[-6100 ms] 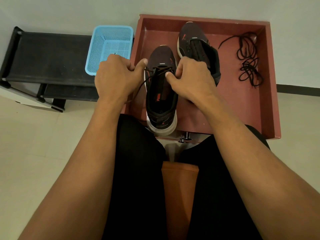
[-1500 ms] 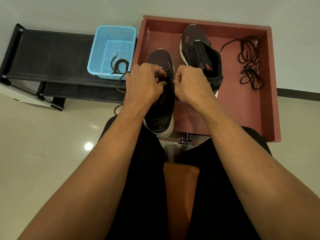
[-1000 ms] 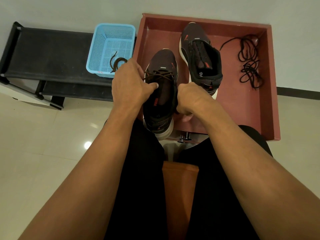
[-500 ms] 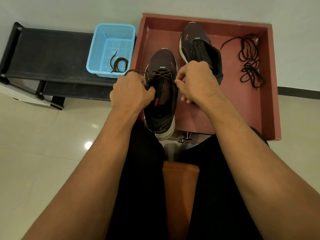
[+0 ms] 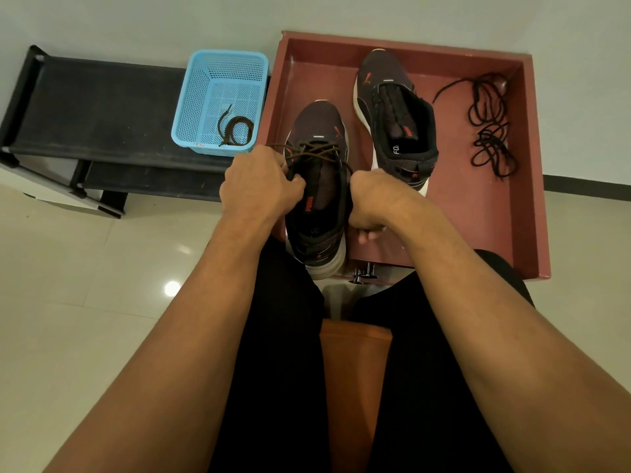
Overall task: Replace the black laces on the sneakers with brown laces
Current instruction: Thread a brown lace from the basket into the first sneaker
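Note:
A dark sneaker [image 5: 319, 131] stands toe-away at the near left of the red tray [image 5: 478, 213], with a brown lace [image 5: 316, 152] crossed through its lower eyelets. My left hand [image 5: 259, 186] is closed on the lace at the shoe's left side. My right hand [image 5: 372, 199] is a fist at the shoe's right side, pulling the other end of the lace down. The second sneaker [image 5: 396, 114] stands unlaced behind it. Removed black laces [image 5: 490, 126] lie bunched at the tray's right. Another brown lace [image 5: 235, 129] lies coiled in the blue basket [image 5: 205, 97].
The basket sits on a low black shoe rack [image 5: 95, 107] to the left of the tray. My legs in black trousers and an orange stool seat [image 5: 355, 370] fill the foreground. Pale floor tiles lie to the left; a wall stands behind.
My right hand has dropped from the eyelets down along the shoe's right side, drawing the lace tight. My left hand has stayed at the left eyelets.

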Demonstrator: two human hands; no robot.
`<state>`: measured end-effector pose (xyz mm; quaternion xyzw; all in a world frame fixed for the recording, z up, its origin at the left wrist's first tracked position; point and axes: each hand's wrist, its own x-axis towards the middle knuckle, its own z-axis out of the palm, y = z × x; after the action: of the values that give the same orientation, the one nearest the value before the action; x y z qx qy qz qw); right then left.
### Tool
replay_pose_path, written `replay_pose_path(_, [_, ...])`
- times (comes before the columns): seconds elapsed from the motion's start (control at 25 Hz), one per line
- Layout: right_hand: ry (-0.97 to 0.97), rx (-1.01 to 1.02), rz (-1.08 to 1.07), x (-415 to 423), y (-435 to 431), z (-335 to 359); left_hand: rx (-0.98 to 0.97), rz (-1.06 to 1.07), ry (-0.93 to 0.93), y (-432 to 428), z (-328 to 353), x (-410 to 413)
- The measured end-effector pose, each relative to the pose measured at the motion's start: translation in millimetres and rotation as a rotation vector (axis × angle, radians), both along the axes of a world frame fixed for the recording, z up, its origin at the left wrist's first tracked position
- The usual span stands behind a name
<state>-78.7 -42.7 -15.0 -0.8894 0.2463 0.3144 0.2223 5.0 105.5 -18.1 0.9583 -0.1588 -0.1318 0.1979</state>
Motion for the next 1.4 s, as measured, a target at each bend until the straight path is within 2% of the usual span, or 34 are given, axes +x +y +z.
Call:
replay_pose_path(0.12, [-0.371,-0.072,-0.173,0,-13,-6,0.003,-0.009,0.001,0,-2,1])
replay_pose_path(0.24, [-0.605,0.046,-0.240,0,-18,-6,-0.003,-0.009,0.009,0,-3,2])
replay_pose_path(0.32, [-0.613,0.024,-0.238,2,-18,-5,-0.004,-0.006,0.004,-1,-4,2])
replay_pose_path(0.4, [-0.537,-0.061,-0.230,5,-16,-4,-0.012,0.006,-0.001,-1,-5,4])
replay_pose_path(0.48, [-0.338,-0.123,-0.129,4,-15,-2,-0.021,0.010,-0.004,0,-5,3])
replay_pose_path(0.56, [-0.088,-0.088,0.004,0,-7,2,-0.024,0.009,-0.003,0,-3,3])
replay_pose_path(0.64, [0.018,-0.039,0.006,-2,-3,5,-0.022,0.002,0.001,0,-2,2])
replay_pose_path(0.72, [-0.050,-0.071,-0.055,-1,-7,2,-0.026,-0.006,0.006,1,-3,2])
replay_pose_path(0.8, [-0.277,-0.099,-0.128,0,-14,-4,-0.029,-0.007,0.013,2,-4,3])
replay_pose_path(0.92, [-0.570,0.038,-0.213,-2,-18,-4,-0.024,0.003,0.019,1,-6,4])
replay_pose_path(1.04, [-0.630,0.048,-0.222,1,-17,-4,-0.025,0.011,0.022,1,-7,6])
replay_pose_path(1.16, [-0.527,-0.056,-0.226,5,-18,-5,-0.029,0.001,0.021,2,-6,6])
replay_pose_path(1.24, [-0.321,-0.105,-0.167,5,-17,-3,-0.033,-0.005,0.023,1,-6,6])
replay_pose_path(1.32, [-0.105,-0.071,-0.062,2,-12,1,-0.032,-0.010,0.022,1,-7,6])
replay_pose_path(1.4, [-0.004,-0.040,0.002,-1,-7,4,-0.033,-0.019,0.018,1,-8,6])
